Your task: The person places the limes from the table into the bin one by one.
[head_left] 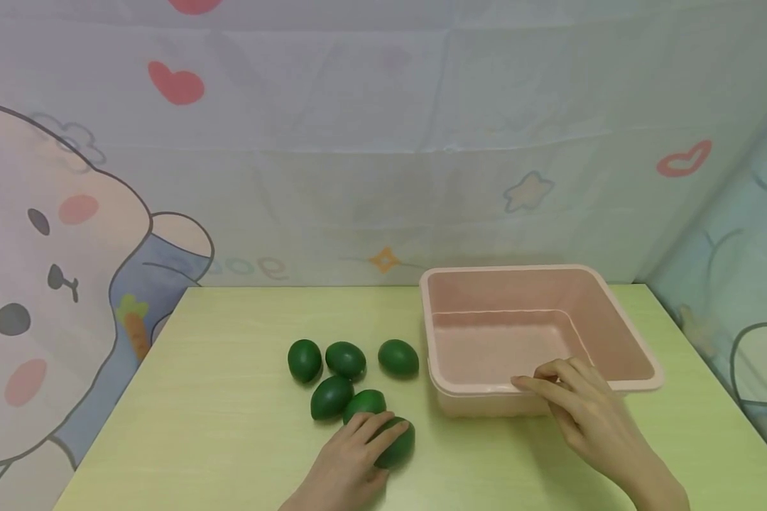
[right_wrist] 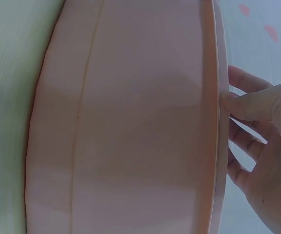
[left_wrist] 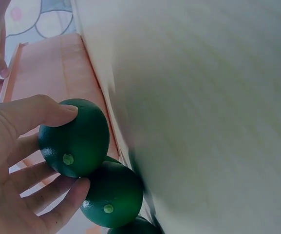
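My left hand [head_left: 353, 458] grips a smooth dark green avocado [head_left: 401, 446] near the front of the table. In the left wrist view the thumb lies across this avocado [left_wrist: 79, 146], and its small pale stem nub shows. One fingertip is right at a second avocado [left_wrist: 113, 195] beside it. Over at the right, my right hand [head_left: 584, 419] pinches the front rim of a pink plastic basin [head_left: 486, 404]. From the right wrist, the thumb shows on the rim [right_wrist: 221, 156], with the fingers partly hidden behind it.
Several more avocados lie loosely grouped left of the basin, one avocado [head_left: 398, 358] close to its left wall. The basin's floor [head_left: 498, 344] is bare. Behind the pale yellow-green table [head_left: 230, 397] hangs a printed cloth [head_left: 358, 142].
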`<state>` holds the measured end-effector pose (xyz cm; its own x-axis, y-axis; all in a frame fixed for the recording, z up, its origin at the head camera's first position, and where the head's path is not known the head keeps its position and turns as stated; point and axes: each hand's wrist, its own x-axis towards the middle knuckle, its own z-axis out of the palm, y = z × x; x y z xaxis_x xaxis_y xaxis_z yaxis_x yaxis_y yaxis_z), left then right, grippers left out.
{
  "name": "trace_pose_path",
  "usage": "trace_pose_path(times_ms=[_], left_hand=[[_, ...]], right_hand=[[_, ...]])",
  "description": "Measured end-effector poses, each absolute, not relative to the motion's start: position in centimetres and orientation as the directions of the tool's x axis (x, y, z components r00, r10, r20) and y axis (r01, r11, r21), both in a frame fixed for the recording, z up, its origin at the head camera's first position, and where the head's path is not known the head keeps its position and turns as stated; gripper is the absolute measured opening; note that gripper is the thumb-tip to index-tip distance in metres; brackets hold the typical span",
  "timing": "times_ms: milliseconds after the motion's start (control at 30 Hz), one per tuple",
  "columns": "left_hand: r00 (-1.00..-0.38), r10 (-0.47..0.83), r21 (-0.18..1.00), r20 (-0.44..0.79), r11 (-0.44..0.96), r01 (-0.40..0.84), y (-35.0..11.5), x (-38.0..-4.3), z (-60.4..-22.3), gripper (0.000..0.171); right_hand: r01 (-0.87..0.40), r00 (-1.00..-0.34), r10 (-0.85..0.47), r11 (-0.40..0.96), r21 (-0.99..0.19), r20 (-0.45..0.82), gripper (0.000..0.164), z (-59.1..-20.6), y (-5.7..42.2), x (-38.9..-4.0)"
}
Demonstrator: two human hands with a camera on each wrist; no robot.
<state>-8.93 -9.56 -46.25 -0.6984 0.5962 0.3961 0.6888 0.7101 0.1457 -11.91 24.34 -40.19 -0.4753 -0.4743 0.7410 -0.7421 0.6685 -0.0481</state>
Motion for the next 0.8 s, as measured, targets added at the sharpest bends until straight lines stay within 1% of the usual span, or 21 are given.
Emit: trace_pose_path(times_ms=[167,467,633,800], left_hand=[[-0.693,0.591,0.172,0.414,0.696,0.697,-9.6,-9.0,-46.2,0.071],[-0.701,0.582,0.214,0.412,0.686,0.695,-9.5,-8.9,-45.9,0.072],[-0.697,0.575,0.209,0.427,0.688,0.695,-9.4,-9.0,-45.6,0.072],[-0.681,0.569,0.189,0.461,0.687,0.702,-9.3,-9.1,-45.2,0.071]], right_hand=[[-0.746,-0.474,-0.476,0.665,-0.05,0.74,0.044,-40.2,24.3,-11.9],[-0.75,-0.471,-0.477,0.66,-0.052,0.742,0.043,-40.2,24.3,-12.0],[-0.752,-0.467,-0.476,0.657,-0.052,0.745,0.043,-40.2,24.3,-12.0],[-0.751,-0.465,-0.476,0.658,-0.049,0.746,0.043,-40.2,24.3,-12.0]])
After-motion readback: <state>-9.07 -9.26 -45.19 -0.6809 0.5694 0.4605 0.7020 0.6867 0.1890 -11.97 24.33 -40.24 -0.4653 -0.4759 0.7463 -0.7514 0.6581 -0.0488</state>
